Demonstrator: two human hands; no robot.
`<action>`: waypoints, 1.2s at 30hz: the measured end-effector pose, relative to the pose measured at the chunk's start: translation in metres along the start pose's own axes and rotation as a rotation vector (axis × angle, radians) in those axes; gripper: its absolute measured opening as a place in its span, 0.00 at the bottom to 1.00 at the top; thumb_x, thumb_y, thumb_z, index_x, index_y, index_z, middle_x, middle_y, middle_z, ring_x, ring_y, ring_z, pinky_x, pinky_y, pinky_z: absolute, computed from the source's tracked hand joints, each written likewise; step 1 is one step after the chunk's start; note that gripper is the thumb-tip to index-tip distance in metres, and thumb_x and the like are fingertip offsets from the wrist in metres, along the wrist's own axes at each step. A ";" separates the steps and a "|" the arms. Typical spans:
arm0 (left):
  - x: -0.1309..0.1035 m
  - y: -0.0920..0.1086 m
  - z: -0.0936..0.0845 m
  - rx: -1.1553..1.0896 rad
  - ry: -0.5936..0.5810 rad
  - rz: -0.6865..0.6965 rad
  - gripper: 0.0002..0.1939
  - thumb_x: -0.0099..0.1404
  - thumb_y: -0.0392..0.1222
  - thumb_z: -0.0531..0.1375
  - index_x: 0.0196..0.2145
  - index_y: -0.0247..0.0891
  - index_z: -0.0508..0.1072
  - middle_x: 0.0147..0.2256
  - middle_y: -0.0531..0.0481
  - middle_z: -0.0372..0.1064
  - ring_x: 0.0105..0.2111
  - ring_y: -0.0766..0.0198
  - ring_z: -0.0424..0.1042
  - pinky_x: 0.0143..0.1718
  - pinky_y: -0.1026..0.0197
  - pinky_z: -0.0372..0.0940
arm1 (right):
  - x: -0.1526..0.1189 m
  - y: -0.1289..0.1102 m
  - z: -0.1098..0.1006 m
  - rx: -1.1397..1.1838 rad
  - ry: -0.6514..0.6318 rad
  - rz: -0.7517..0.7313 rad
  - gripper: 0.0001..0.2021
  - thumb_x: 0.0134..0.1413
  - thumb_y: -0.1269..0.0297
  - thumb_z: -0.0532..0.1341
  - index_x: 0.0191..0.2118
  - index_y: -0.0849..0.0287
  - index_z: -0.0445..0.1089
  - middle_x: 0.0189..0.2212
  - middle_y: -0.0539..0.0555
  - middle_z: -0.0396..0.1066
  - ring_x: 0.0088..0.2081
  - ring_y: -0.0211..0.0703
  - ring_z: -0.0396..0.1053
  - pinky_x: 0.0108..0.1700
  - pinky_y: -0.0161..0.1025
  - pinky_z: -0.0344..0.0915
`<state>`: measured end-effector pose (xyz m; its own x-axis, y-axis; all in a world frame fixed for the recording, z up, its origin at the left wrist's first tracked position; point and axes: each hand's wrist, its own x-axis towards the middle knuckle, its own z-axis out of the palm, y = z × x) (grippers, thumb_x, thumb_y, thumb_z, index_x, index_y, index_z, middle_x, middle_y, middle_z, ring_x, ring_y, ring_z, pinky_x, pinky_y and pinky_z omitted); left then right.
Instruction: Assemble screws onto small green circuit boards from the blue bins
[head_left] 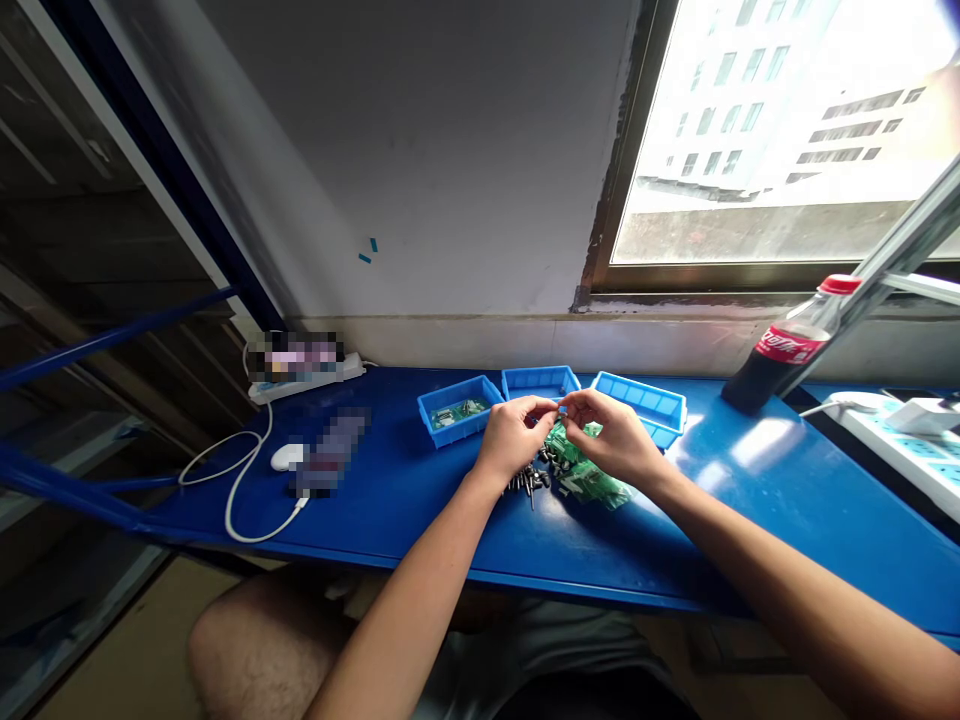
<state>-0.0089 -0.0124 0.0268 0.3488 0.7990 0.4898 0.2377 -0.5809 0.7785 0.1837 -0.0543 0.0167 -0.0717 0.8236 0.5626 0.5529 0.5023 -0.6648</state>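
My left hand point(516, 436) and my right hand point(606, 432) meet above the blue table, fingertips pinched close together. Whatever small piece sits between them is too small to name. Beneath and between the hands lies a pile of green plastic pieces point(596, 482), perhaps small bags or boards. Beside it, under my left hand, several small dark metal parts point(531, 482) are heaped, partly hidden. Behind the hands stand a left blue bin point(442, 436) holding green and silvery parts, a middle blue bin point(536, 378) whose inside is mostly hidden, and a right blue bin point(679, 415).
A cola bottle point(780, 350) stands at the back right, near a white power strip point(919, 445). At left lie a blurred phone-like object point(334, 450), a white mouse-like object point(287, 457) and a looping white cable point(229, 500). The blue table point(420, 520) ends before my knees.
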 end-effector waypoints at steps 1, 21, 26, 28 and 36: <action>0.000 0.002 -0.001 0.007 -0.005 -0.011 0.07 0.70 0.37 0.66 0.42 0.39 0.86 0.40 0.47 0.86 0.38 0.58 0.84 0.44 0.59 0.77 | 0.000 -0.001 0.000 -0.018 0.004 -0.010 0.09 0.62 0.67 0.63 0.46 0.53 0.75 0.34 0.53 0.76 0.34 0.45 0.74 0.38 0.45 0.75; -0.001 -0.004 0.001 0.008 -0.073 -0.071 0.07 0.68 0.39 0.69 0.42 0.39 0.87 0.40 0.47 0.86 0.38 0.55 0.85 0.43 0.56 0.78 | -0.002 -0.004 -0.004 -0.045 0.020 -0.026 0.05 0.68 0.60 0.65 0.45 0.52 0.77 0.39 0.54 0.80 0.38 0.48 0.78 0.42 0.47 0.76; -0.001 -0.005 0.003 -0.001 -0.030 -0.052 0.07 0.66 0.35 0.70 0.42 0.39 0.87 0.39 0.47 0.86 0.37 0.57 0.85 0.44 0.56 0.79 | -0.002 -0.002 -0.003 -0.050 -0.007 -0.006 0.05 0.66 0.60 0.65 0.44 0.52 0.77 0.38 0.55 0.80 0.37 0.49 0.78 0.40 0.47 0.76; -0.002 -0.006 0.003 -0.008 -0.024 -0.040 0.08 0.66 0.33 0.69 0.43 0.40 0.87 0.40 0.47 0.86 0.38 0.57 0.85 0.46 0.55 0.80 | -0.002 0.000 -0.002 -0.037 -0.010 0.005 0.05 0.65 0.62 0.65 0.45 0.52 0.76 0.39 0.54 0.80 0.38 0.49 0.78 0.42 0.47 0.76; -0.001 -0.001 0.000 0.007 -0.058 -0.026 0.08 0.71 0.39 0.66 0.43 0.39 0.87 0.42 0.47 0.86 0.40 0.56 0.84 0.44 0.57 0.76 | -0.001 0.000 -0.001 -0.061 0.000 -0.051 0.10 0.64 0.67 0.62 0.49 0.52 0.76 0.35 0.53 0.74 0.35 0.46 0.74 0.39 0.45 0.74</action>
<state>-0.0091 -0.0127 0.0255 0.3939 0.8038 0.4458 0.2534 -0.5612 0.7879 0.1846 -0.0555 0.0172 -0.1011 0.7970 0.5954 0.5982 0.5269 -0.6038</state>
